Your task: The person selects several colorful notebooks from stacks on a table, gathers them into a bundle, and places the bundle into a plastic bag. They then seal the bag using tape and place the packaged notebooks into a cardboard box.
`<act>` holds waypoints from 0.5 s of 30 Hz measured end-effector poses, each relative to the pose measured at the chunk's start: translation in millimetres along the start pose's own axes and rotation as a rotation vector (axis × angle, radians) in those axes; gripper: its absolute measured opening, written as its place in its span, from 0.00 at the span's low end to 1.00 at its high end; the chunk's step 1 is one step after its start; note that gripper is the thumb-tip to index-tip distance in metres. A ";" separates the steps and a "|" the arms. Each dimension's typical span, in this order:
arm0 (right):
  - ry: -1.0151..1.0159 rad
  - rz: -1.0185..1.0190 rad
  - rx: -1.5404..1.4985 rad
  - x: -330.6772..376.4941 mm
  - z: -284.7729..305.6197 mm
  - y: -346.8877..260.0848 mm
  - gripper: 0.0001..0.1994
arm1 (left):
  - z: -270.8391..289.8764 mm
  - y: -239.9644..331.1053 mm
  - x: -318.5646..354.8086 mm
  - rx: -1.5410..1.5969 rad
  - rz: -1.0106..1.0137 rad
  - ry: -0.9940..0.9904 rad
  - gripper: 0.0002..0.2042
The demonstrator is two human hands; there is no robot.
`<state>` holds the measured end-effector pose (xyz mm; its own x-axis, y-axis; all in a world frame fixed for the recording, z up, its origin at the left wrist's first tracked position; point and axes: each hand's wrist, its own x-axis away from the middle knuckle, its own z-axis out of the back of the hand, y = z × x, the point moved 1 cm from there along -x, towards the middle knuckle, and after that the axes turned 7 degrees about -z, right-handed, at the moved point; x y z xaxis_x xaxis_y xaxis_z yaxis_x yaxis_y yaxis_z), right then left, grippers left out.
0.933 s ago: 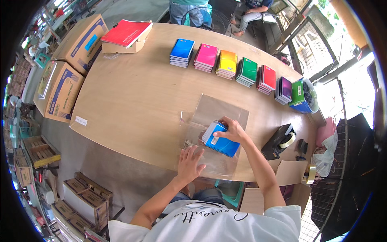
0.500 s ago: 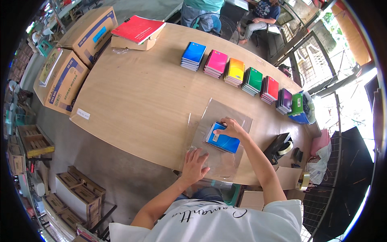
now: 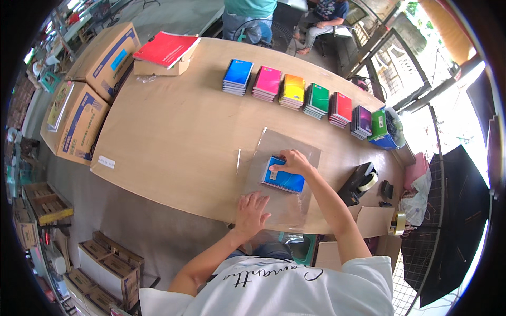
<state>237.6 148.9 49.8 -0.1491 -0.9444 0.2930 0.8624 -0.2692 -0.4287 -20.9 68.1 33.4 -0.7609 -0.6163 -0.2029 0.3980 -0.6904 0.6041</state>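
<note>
head view, item by item.

- blue notebook (image 3: 284, 180) — lies flat on a clear plastic sheet (image 3: 282, 158), near the table's near edge, right of centre.
- right hand (image 3: 291, 161) — on the notebook's far end, fingers curled together and pressing down on the cover; not lifting it.
- left hand (image 3: 252, 208) — flat on the sheet's near left corner, fingers spread apart, holding nothing, just pinning the film.
- risk: the film looks slick and light; if the left hand eases, the sheet could slide or crease under the notebook, and the notebook may sit skewed on it. the sheet's near end lies close to the table edge (image 3: 211, 210), so a pull toward the body could drag film and notebook over it.
- risk: tape dispenser (image 3: 359, 183) stands just beside the sheet on the right; a wide sweep of the right elbow could knock it.
- open room: broad bare wooden table (image 3: 174, 137) to the left and beyond the sheet.
- far side: row of coloured notebook stacks (image 3: 305, 97), well apart from the hands.
- left end: cardboard boxes (image 3: 92, 89) and a red-covered pile (image 3: 166, 48), far off.
</note>
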 end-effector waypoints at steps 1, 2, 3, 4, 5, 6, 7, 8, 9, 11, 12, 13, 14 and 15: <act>-0.003 -0.001 0.004 1.4 -0.1 0.3 0.37 | 3.1 -1.4 -2.5 0.021 -0.033 -0.010 0.26; -0.025 -0.016 0.011 1.6 1.3 -1.4 0.35 | 5.8 -4.4 -5.2 0.034 -0.067 -0.083 0.24; -0.015 -0.012 0.010 2.1 1.0 0.0 0.35 | 7.3 -8.2 -7.9 0.047 -0.102 -0.156 0.21; -0.003 -0.011 0.010 3.5 0.3 2.8 0.35 | 7.2 -10.6 -10.6 0.059 -0.138 -0.231 0.19; 0.004 -0.006 0.007 5.9 2.8 -0.2 0.35 | 5.0 -13.8 -12.2 0.052 -0.176 -0.235 0.16; -0.006 -0.012 0.018 9.2 9.1 0.0 0.32 | 1.7 -16.7 -14.7 0.045 -0.217 -0.240 0.14; 0.146 0.018 -0.058 18.9 15.0 0.9 0.32 | -1.4 -18.9 -17.8 0.038 -0.260 -0.246 0.12; 0.309 0.052 -0.135 30.0 20.1 1.5 0.31 | -4.5 -24.1 -20.3 0.042 -0.282 -0.260 0.10; 0.466 0.101 -0.207 40.2 27.3 -4.1 0.30 | -7.0 -28.2 -19.4 0.043 -0.293 -0.265 0.08; 0.384 0.054 -0.166 84.6 21.6 -5.1 0.29 | -6.8 -27.4 -23.9 0.033 -0.288 -0.270 0.06; 0.363 0.062 -0.107 112.5 11.2 -11.6 0.28 | -2.1 -20.3 -28.8 0.026 -0.266 -0.268 0.06; 0.343 0.077 -0.049 139.9 0.4 -19.3 0.28 | 1.5 -15.5 -34.1 0.021 -0.234 -0.263 0.06; 0.375 0.110 0.078 166.1 -8.7 -41.6 0.27 | 1.4 -15.9 -38.9 0.007 -0.259 -0.210 0.07; 0.465 0.086 0.097 179.2 -15.8 -52.7 0.23 | -1.2 -16.1 -44.9 0.000 -0.292 -0.162 0.08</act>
<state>157.8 -9.1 111.4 -0.2565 -0.9528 -0.1626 0.9191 -0.1883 -0.3461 7.4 106.4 31.8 -0.9147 -0.3236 -0.2422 0.1507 -0.8291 0.5385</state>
